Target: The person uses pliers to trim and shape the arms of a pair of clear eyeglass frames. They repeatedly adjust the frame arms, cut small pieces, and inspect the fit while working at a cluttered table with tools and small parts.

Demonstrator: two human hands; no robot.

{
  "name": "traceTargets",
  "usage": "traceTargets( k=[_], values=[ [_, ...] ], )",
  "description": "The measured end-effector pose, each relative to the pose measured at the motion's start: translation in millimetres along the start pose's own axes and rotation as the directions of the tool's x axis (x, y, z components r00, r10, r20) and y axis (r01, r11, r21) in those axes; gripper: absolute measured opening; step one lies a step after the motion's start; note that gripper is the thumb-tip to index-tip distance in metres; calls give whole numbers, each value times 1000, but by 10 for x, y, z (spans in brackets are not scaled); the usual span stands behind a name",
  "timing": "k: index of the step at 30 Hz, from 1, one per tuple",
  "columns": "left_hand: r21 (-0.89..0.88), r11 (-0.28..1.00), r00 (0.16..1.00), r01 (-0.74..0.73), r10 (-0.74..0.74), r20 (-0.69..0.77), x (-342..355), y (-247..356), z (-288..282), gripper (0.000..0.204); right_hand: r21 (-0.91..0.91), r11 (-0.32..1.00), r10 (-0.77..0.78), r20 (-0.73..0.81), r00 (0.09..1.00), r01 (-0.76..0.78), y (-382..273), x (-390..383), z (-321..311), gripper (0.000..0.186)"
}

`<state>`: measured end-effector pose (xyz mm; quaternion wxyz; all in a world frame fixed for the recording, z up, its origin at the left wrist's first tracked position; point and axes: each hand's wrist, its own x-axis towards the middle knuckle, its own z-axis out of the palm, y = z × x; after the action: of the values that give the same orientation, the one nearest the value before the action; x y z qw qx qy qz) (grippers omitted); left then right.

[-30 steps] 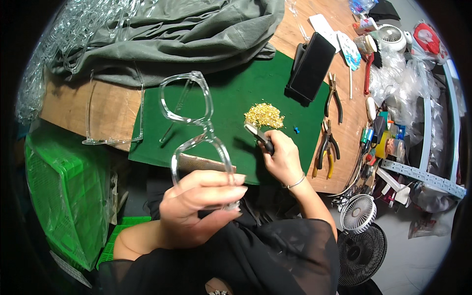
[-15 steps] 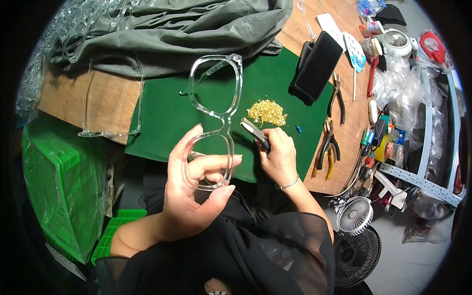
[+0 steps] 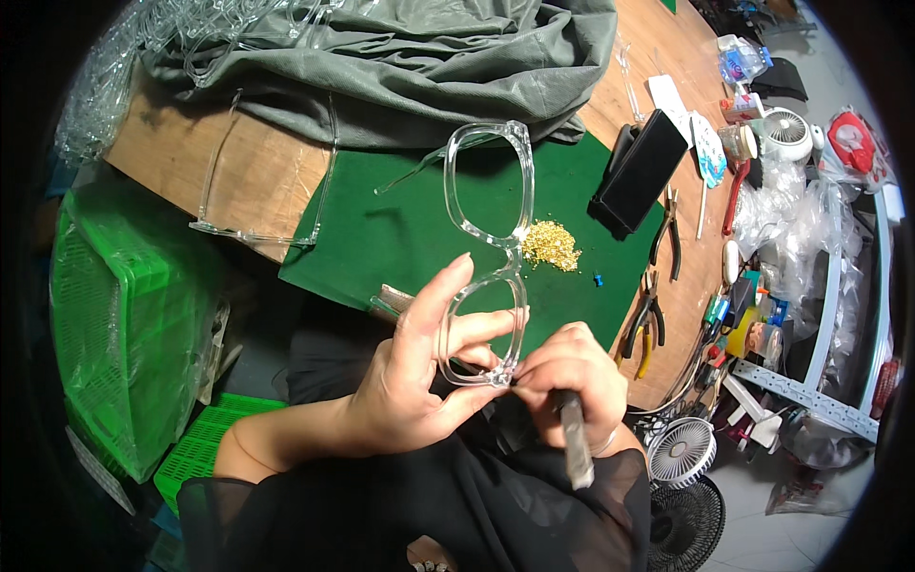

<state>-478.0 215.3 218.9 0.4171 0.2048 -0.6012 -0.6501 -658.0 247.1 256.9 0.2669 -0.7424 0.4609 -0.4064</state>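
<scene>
My left hand (image 3: 405, 386) is closed around the lower rim of a clear plastic eyeglass frame (image 3: 517, 240). The frame stands on end, its upper rim over the green mat, with one temple reaching left. My right hand (image 3: 579, 377) is closed on a tool (image 3: 576, 443) that looks like pliers; its blunt, pale end points toward me and is blurred. The right thumb and forefinger meet the frame's lower corner, beside the hinge. Whether they pinch a small part there is hidden. Beyond the frame lies a heap of tiny gold-coloured pieces (image 3: 553, 246).
A blue push pin (image 3: 599, 280) and a black phone-like slab (image 3: 640, 173) lie on the green mat (image 3: 381, 214). Two pliers (image 3: 646, 315) rest at its right edge. Another clear frame (image 3: 257, 234) sits left, near grey cloth (image 3: 429, 71) and a green crate (image 3: 133, 324).
My right hand has moved down from beside the gold heap to the frame's lower corner, and its tool has swung to point toward me. The view has shifted, with the table lying further right.
</scene>
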Motion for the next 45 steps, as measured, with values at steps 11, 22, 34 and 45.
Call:
traceTargets(
  k=[11, 22, 34, 45],
  values=[
    [-16, 1000, 999, -14, 13, -29, -47, 5, 23, 92, 84, 994, -67, -81, 994, 73, 65, -26, 162, 20],
    [-55, 998, 999, 33, -33, -10, -29, 10, 71, 94, 107, 992, -54, -59, 997, 60, 78, -48, 104, 20],
    [-6, 1000, 1000, 23, -23, 13, -45, 8, 81, 95, 88, 994, -63, -74, 995, 69, 103, -73, 128, 18],
    [-141, 984, 994, 105, -102, 32, -43, 38, 63, 95, 189, 980, -53, -73, 996, 66, 102, -66, 121, 17]
  ],
)
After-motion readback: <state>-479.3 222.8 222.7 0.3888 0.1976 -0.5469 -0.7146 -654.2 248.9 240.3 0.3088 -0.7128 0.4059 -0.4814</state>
